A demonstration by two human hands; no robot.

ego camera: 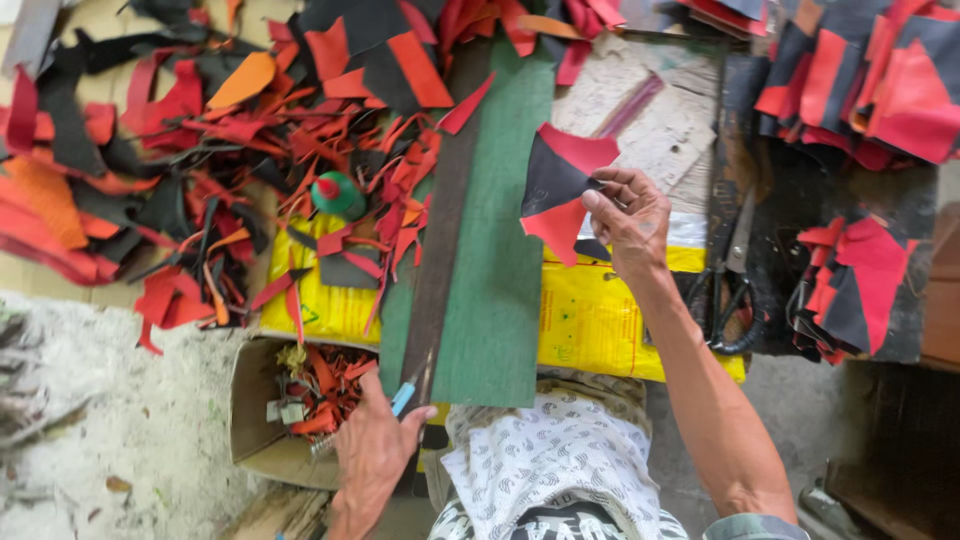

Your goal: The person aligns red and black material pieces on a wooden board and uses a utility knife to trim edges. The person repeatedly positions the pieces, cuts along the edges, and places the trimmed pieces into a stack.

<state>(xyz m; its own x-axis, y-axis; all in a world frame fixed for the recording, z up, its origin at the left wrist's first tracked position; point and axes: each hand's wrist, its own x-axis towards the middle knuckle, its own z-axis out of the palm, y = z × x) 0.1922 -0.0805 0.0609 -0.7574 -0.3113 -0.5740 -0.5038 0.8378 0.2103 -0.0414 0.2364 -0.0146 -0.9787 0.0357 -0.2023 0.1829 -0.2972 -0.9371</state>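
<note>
The right hand (pixel 628 212) pinches a red and black cut leather piece (pixel 556 190) above the long green board (pixel 497 270). The left hand (pixel 372 455) is closed around a thin blue-handled tool (pixel 403 398), beside the cardboard box of scraps (pixel 262 400).

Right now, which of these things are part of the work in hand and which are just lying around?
In use:
- red-and-black piece, pinched in the right hand
- blue-handled tool, under the left hand
- green board, below both

Lying about:
- scrap heap
- scissors
- sewn stacks
- green spool
- box of offcuts
- yellow sack
</note>
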